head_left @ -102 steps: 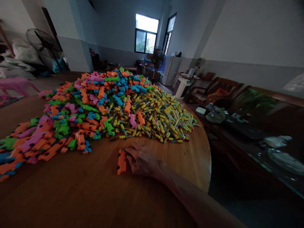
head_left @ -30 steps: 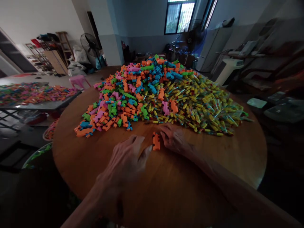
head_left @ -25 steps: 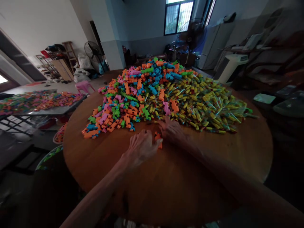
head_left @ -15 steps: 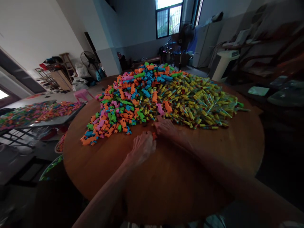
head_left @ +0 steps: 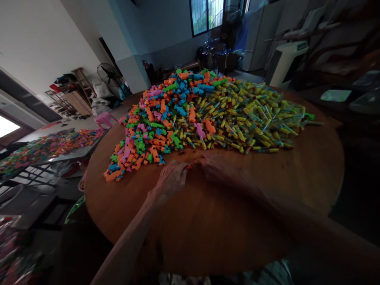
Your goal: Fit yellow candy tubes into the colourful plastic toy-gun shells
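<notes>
My left hand point(head_left: 172, 177) is closed near the front of the pile, its fingertips pinching a small orange plastic toy piece point(head_left: 189, 166). Close beside it, my right hand point(head_left: 218, 168) is closed too, fingertips at a small yellowish bit that meets the orange piece; its kind is too blurred to tell. Beyond the left hand lies a heap of orange, blue, green and pink plastic toy pieces point(head_left: 139, 144). Many yellow tubes in clear wrappers point(head_left: 249, 118) are heaped beyond the right hand. Both heaps rest on a round wooden table point(head_left: 208, 237).
At the left, a second table point(head_left: 63, 156) bears more coloured pieces, with a pink stool point(head_left: 105, 118) behind it. Standing fans point(head_left: 109, 75), a white appliance point(head_left: 286, 63) and a fridge-like cabinet point(head_left: 261, 37) stand farther back.
My right hand has drawn back from the edge of the yellow heap to meet the left hand's fingertips. My left hand has shifted slightly left, and the view has tilted down.
</notes>
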Available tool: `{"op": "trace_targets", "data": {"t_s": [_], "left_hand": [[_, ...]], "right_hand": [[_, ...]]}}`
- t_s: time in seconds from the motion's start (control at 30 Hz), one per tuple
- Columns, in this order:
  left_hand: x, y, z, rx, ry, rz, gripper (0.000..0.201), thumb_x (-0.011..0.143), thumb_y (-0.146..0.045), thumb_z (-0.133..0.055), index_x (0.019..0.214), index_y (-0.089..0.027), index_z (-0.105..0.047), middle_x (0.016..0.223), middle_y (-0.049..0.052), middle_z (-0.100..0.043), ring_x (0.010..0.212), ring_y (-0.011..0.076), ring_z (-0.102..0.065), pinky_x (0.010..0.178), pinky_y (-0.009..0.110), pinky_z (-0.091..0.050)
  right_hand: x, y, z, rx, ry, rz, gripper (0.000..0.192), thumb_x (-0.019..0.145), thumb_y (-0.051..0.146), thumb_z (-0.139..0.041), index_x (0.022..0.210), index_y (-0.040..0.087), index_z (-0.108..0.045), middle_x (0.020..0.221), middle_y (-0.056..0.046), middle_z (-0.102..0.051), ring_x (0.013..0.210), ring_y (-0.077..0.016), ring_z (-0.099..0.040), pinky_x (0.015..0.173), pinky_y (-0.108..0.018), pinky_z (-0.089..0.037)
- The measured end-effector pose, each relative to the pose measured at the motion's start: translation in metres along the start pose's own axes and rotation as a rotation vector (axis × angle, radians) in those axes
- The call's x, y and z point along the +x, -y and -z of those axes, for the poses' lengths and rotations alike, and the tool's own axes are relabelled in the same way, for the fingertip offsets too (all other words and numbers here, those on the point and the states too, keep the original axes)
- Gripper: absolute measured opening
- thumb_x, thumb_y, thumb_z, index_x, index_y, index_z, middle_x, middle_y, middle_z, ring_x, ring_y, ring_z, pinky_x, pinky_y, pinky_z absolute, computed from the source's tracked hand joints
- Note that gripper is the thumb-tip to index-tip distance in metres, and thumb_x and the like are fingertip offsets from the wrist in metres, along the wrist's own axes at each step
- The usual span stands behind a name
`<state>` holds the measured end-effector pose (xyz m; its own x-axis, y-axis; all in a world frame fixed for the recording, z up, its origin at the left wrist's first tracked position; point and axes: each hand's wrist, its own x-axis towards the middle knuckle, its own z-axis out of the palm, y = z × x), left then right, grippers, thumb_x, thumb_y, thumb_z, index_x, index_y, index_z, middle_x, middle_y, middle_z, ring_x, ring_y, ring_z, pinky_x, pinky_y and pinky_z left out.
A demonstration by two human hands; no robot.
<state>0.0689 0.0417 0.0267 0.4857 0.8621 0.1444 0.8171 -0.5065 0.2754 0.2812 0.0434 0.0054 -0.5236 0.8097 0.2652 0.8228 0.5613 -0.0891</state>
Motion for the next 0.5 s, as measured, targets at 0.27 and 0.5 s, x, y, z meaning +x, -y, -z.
{"op": "trace_targets", "data": {"t_s": [0.27,0.5], "left_hand": [[-0.001,0.007,0.005,-0.064,0.012,0.066,0.034,0.09,-0.018,-0.047,0.119,-0.02,-0.064,0.09,0.005,-0.072,0.079,0.0193,-0.065,0.071,0.03,-0.045],[-0.012,0.02,0.015,-0.057,-0.015,0.154,0.036,0.096,-0.024,-0.04,0.122,-0.015,-0.064,0.084,0.007,-0.069,0.078,0.0188,-0.064,0.072,0.03,-0.048]], "right_hand": [[0.004,0.001,0.001,0.019,0.044,-0.012,0.021,0.081,0.006,-0.052,0.091,0.016,-0.069,0.09,-0.01,-0.067,0.077,-0.0196,-0.057,0.068,-0.032,-0.037],[0.0,0.006,0.004,0.068,0.059,0.003,0.019,0.078,0.006,-0.056,0.085,0.017,-0.069,0.083,-0.006,-0.067,0.074,-0.0162,-0.056,0.068,-0.028,-0.039]]}}
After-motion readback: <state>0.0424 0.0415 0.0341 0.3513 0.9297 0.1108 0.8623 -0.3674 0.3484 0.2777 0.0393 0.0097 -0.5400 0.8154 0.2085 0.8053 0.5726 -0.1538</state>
